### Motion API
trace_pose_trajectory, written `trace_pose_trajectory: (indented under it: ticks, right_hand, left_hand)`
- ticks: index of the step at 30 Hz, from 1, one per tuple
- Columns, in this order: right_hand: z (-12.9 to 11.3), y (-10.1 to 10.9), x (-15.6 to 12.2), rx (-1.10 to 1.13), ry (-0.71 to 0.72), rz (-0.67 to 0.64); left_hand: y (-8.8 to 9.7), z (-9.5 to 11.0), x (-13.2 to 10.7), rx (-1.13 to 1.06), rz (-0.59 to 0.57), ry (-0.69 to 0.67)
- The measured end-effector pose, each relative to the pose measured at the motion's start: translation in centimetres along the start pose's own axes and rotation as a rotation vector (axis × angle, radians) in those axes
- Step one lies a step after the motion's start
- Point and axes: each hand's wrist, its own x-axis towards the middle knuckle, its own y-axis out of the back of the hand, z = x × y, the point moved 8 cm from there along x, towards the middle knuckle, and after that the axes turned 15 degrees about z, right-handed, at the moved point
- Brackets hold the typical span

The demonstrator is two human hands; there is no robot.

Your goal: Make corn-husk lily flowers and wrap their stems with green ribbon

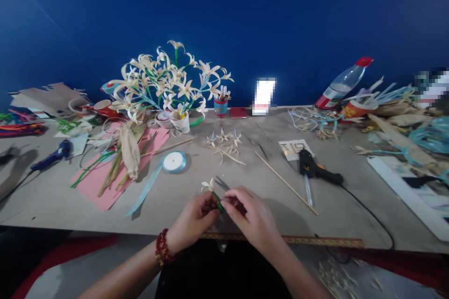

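Note:
My left hand point(194, 222) and my right hand point(250, 217) meet over the near edge of the grey table point(245, 182). Together they pinch a small cream flower point(208, 185) on a green-wrapped stem point(219, 202). The left fingers grip the stem from the left, and the right fingertips close on it from the right. Scissors point(221, 182) lie just behind the flower. A red bead bracelet point(162, 246) circles my left wrist.
A black glue gun point(317, 171) with its cord lies to the right, beside a thin wooden stick point(286, 182). Loose cream flowers point(224, 142), a blue ribbon spool point(174, 161), pink paper with husks point(119, 163), a flower bouquet point(168, 81) and a tilted bottle point(342, 83) fill the table.

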Motion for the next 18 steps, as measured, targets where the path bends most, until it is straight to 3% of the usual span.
trace_pose_trajectory:
  ticks: [4,11,14,18]
  right_hand:
    - [-0.1,-0.7,0.3,0.017,-0.051,-0.023]
    - [-0.5,0.0,-0.1,-0.113,0.037,0.066]
    - [-1.0,0.3,0.0,-0.129,0.061,0.109]
    - [-0.6,0.3,0.2,-0.086,-0.004,0.115]
  left_hand:
    - [-0.1,1.6,-0.6,0.103,0.041,-0.122]
    - [-0.5,2.5,-1.2,0.338,0.110,-0.286]
    - [-0.2,2.8,-1.3,0.318,0.169,-0.328]
    - [1.4,3.1,-1.4,0.186,0.341,-0.323]
